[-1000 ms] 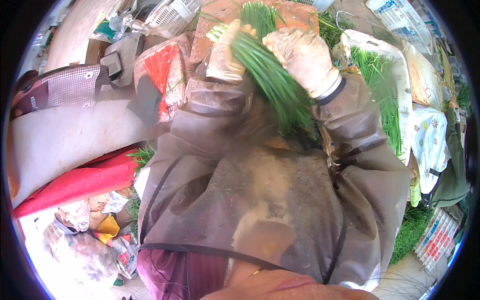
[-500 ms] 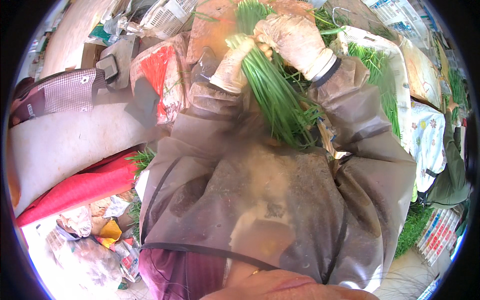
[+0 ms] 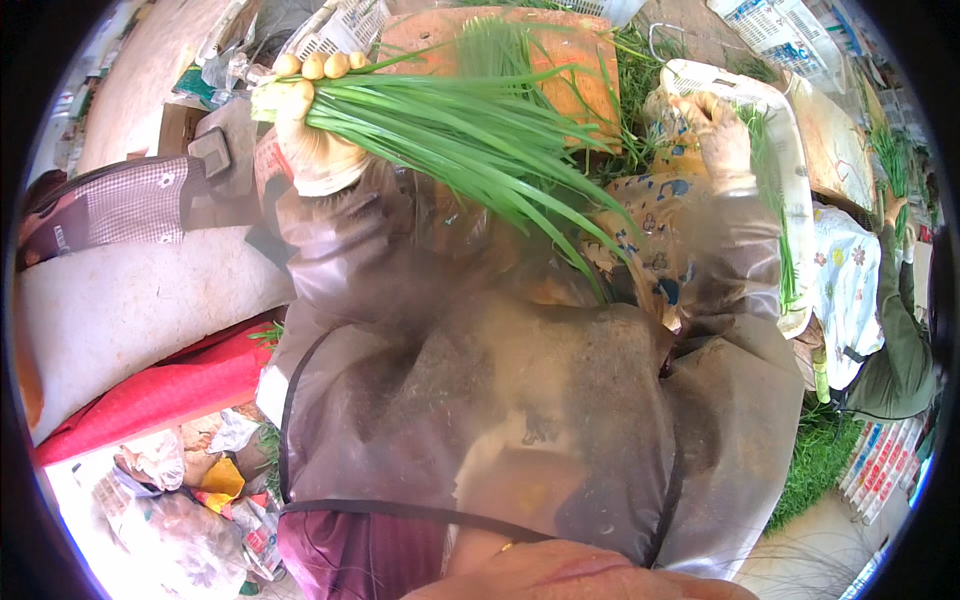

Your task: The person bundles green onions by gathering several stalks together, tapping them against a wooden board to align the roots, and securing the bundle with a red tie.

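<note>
My left hand (image 3: 305, 120), in a soiled light glove, grips a thick bunch of green chives (image 3: 470, 130) by the root end, leaves fanning out to the right over an orange-brown board (image 3: 570, 60). My right hand (image 3: 715, 125), also gloved, reaches out to the rim of a white plastic basket (image 3: 770, 110) that holds more chives; its fingers look spread on the basket and I see nothing held in them. Both forearms wear translucent brown sleeves over a dirty apron (image 3: 500, 420).
A red sack (image 3: 150, 395) and crumpled bags and wrappers (image 3: 190, 500) lie at lower left. A pale curved surface (image 3: 130, 300) is on the left. Another person in green (image 3: 895, 330) is at the right edge beside printed cloth. White crates (image 3: 340, 30) stand at the top.
My hands have parted: the left has swung the chive bunch up and left, now held sideways alone, while the right let go and moved right to the white basket.
</note>
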A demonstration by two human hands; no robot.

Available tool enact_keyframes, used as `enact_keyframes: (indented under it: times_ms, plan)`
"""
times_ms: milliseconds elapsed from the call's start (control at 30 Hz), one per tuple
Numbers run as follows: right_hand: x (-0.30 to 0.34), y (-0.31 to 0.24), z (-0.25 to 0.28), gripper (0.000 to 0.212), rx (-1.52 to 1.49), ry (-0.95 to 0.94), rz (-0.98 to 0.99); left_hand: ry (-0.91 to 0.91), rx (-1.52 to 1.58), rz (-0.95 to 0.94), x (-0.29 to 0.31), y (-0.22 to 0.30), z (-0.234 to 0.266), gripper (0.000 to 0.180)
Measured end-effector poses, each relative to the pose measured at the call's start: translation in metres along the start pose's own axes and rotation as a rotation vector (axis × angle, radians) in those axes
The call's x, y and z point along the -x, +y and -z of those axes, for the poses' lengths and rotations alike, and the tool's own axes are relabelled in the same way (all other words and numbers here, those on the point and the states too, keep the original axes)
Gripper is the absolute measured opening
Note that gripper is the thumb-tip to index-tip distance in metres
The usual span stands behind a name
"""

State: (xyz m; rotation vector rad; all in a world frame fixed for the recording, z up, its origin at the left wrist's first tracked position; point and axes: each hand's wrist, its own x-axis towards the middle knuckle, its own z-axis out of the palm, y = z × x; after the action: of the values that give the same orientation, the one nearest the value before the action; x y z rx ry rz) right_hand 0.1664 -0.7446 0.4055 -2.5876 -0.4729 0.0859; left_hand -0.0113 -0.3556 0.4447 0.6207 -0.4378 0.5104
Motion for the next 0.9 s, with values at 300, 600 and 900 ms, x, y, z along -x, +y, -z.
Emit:
enact_keyframes:
  times_ms: [300,600,900]
  plan:
    - [0.032,0.014,-0.017,0.027,-0.262,0.055,-0.003,-1.029,-1.252,-0.188,0.035,-0.12,-0.12,0.011]
    - [0.07,-0.052,0.039,0.035,-0.995,0.112,0.208,-1.019,-1.08,-0.285,0.048,-0.138,-0.135,0.015]
    - [0.091,-0.111,-0.097,0.106,-1.088,-0.242,0.221,0.49,-0.037,0.541,0.028,-0.155,-0.037,0.026]
